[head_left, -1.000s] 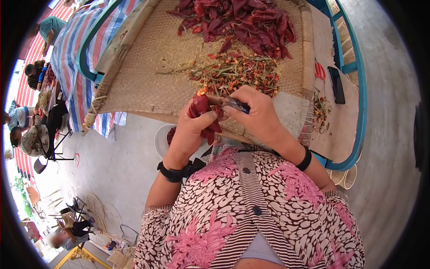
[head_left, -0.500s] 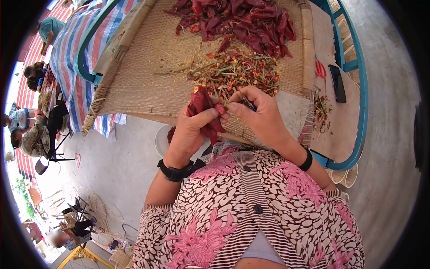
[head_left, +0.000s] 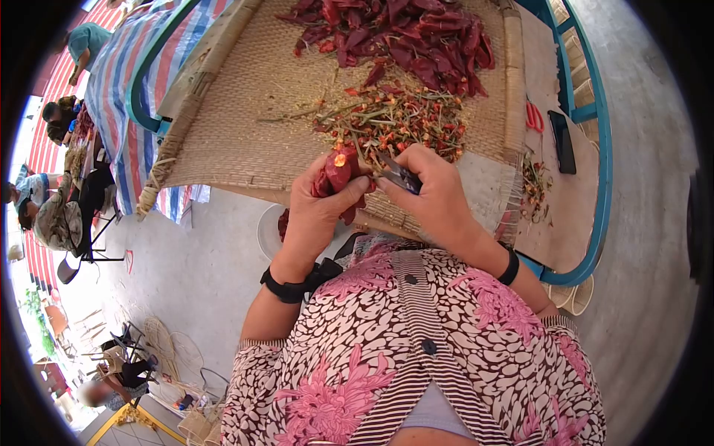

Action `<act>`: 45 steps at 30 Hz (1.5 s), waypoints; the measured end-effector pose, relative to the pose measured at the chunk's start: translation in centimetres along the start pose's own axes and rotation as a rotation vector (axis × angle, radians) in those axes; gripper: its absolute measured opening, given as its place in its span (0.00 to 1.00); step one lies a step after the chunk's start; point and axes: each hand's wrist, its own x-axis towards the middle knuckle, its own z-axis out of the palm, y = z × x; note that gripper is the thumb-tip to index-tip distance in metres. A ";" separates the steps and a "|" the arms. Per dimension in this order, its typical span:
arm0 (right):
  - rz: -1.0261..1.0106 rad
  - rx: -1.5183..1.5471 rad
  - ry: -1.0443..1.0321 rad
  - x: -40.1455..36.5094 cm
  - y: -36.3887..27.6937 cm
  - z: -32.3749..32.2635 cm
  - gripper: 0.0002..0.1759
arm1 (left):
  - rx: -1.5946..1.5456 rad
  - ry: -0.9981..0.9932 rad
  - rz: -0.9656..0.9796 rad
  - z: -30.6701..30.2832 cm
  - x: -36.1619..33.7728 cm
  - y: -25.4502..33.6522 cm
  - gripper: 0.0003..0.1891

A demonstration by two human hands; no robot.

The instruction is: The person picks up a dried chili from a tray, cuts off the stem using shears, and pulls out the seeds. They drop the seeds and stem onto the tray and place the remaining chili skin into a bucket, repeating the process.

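Observation:
My left hand point(head_left: 309, 212) is closed around several dark red dried chili peppers point(head_left: 339, 172). One of them shows a pale orange cut end. Close beside it, my right hand point(head_left: 440, 195) grips small dark scissors point(head_left: 402, 177), with the blades pointing toward the peppers. Both hands are above the near edge of a woven mat point(head_left: 238, 126). Just beyond them lies a heap of green stems and red-orange pepper tops point(head_left: 401, 123). Farther back is a larger pile of whole dried chili peppers point(head_left: 416, 37).
Right of the mat, red-handled scissors point(head_left: 534, 117) and a black phone point(head_left: 562, 143) lie on a board with scattered stem scraps point(head_left: 535, 182). A blue metal frame point(head_left: 604, 171) surrounds it. Below my left hand stands a pale bowl point(head_left: 266, 232). Other people sit at the far left.
The peppers in my left hand have turned, so a cut end now faces up. My right hand has drawn slightly away, and the dark scissors show more clearly.

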 end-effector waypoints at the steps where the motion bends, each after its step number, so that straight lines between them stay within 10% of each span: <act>1: 0.017 -0.040 0.014 -0.2 -0.2 0.0 0.12 | -0.047 0.013 0.012 0.1 0.0 -0.3 0.09; 10: -0.233 -0.114 0.128 -0.6 0.4 0.2 0.13 | -0.269 0.006 -0.010 0.6 0.2 -1.2 0.13; 16: 0.082 0.313 0.067 -1.2 0.2 0.4 0.12 | -0.461 -0.022 -0.026 0.7 0.4 -1.7 0.16; 25: -0.167 -0.131 0.072 -1.5 0.1 0.3 0.14 | -0.346 0.018 -0.021 1.0 0.5 -1.8 0.12; 43: 0.615 1.472 -0.385 -1.0 1.8 -0.5 0.07 | -0.749 -0.291 -0.090 0.2 1.5 -3.4 0.09; 45: 0.175 0.769 -0.080 -1.0 2.4 1.2 0.07 | -0.641 -0.166 -0.111 0.1 1.6 -3.3 0.09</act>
